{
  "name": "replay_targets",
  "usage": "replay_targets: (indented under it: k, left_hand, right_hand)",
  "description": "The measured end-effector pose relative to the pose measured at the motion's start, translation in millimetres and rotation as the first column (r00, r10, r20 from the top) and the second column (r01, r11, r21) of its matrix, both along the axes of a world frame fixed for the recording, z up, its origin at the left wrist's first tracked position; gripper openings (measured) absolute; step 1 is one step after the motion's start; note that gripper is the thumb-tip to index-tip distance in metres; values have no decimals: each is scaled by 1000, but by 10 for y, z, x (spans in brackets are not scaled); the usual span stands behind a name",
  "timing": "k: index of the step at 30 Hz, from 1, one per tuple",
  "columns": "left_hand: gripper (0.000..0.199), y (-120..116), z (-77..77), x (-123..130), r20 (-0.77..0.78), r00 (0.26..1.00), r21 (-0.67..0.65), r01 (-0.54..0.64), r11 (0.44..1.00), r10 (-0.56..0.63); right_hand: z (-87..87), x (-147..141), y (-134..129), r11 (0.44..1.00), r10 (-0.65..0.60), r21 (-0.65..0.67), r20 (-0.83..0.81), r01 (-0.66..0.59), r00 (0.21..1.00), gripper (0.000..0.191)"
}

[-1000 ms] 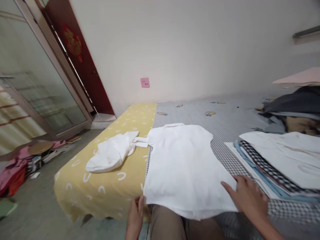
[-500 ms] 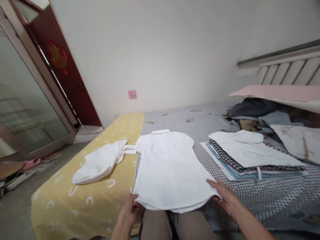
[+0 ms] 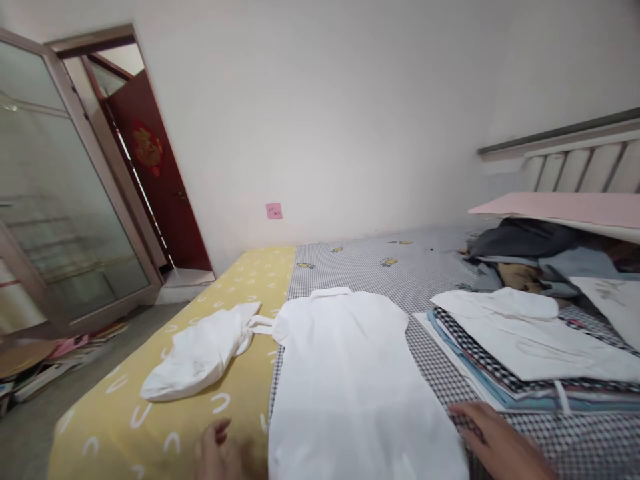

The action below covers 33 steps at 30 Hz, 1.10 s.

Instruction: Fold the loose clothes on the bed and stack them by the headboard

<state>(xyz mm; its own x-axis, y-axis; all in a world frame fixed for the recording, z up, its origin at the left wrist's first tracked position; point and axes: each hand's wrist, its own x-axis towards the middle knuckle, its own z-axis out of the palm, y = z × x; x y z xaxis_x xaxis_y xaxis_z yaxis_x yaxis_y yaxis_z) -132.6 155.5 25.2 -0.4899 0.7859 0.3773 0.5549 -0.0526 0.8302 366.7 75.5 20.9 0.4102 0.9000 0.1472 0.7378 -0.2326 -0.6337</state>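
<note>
A white shirt lies spread face down, its collar toward the wall and its lower end running past the bottom of the view. Left of it, over the yellow part of the cover, my left hand is blurred by motion, fingers loosely bent and apart, with nothing seen in it. My right hand is just off the shirt's right edge, fingers stretched and apart, holding nothing. A sleeve or tie at the shirt's left shoulder reaches toward a bunched white cloth on the yellow cover.
A stack of folded clothes with a white garment on top lies to the right. Behind it, dark clothes sit under a pink board. The bed cover meets the wall, with doors at left.
Both hands have let go of the shirt's lower corners and moved outward, the left one further left. The camera has tilted up, so the shirt's hem is out of view.
</note>
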Motion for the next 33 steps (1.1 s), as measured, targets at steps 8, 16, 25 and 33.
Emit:
replay_targets:
  k: [8, 16, 25, 33]
  left_hand:
    - [52, 693, 629, 1729, -838, 529, 142, 446, 884, -132]
    - [48, 1470, -304, 1531, -834, 475, -161, 277, 947, -280]
    - [51, 1358, -424, 1511, -835, 478, -152, 273, 950, -272]
    - [53, 1356, -407, 1484, -782, 487, -287, 273, 918, -389]
  right_hand:
    - [503, -1288, 1087, 962, 246, 105, 71, -252, 967, 31]
    - [518, -1255, 2179, 997, 64, 33, 34, -65, 997, 46]
    - [166, -388, 2786, 968, 146, -236, 276, -81, 950, 48]
    - [-138, -244, 2759, 969, 107, -247, 481, 18, 870, 57]
